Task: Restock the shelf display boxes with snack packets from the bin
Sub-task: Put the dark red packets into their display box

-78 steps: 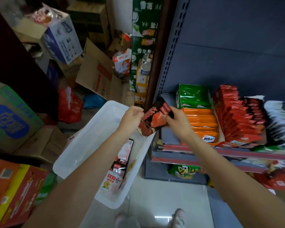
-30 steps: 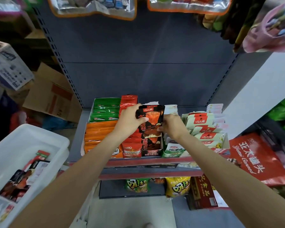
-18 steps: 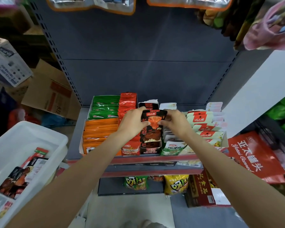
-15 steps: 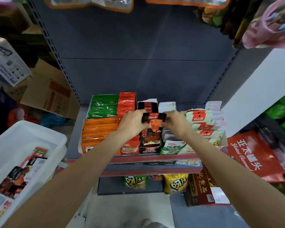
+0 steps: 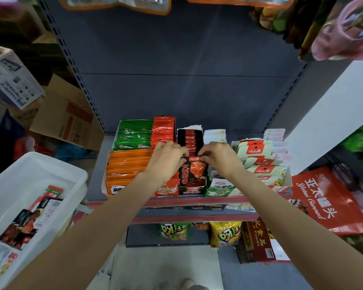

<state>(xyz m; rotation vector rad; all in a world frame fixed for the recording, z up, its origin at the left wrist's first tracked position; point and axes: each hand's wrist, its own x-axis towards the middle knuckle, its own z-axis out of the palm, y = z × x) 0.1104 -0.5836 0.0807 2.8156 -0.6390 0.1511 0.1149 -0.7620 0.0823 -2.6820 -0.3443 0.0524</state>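
1. Black-and-red snack packet: one, standing upright at the front of the black display box on the shelf, with a row of like packets behind it.
2. Two hands hold it by its top edge: the left hand pinches the top left corner, the right hand pinches the top right corner, fingers curled on both.
3. Other rows on the same shelf, left to right: one row of orange packets with one row of green packets behind it, one row of red packets, one row of white packets, and pale green packets with red tops leaning at the right end. The count inside each row cannot be told.
4. One white bin sits low at the left, well apart from the shelf, with a few mixed packets lying in its bottom.
5. Below the shelf: one green bag and one yellow bag side by side, and one dark red box just right of them.
6. One big red bag hangs at the right.
7. Grey metal panel backs the shelf; cardboard boxes are piled to the left; the floor is pale.
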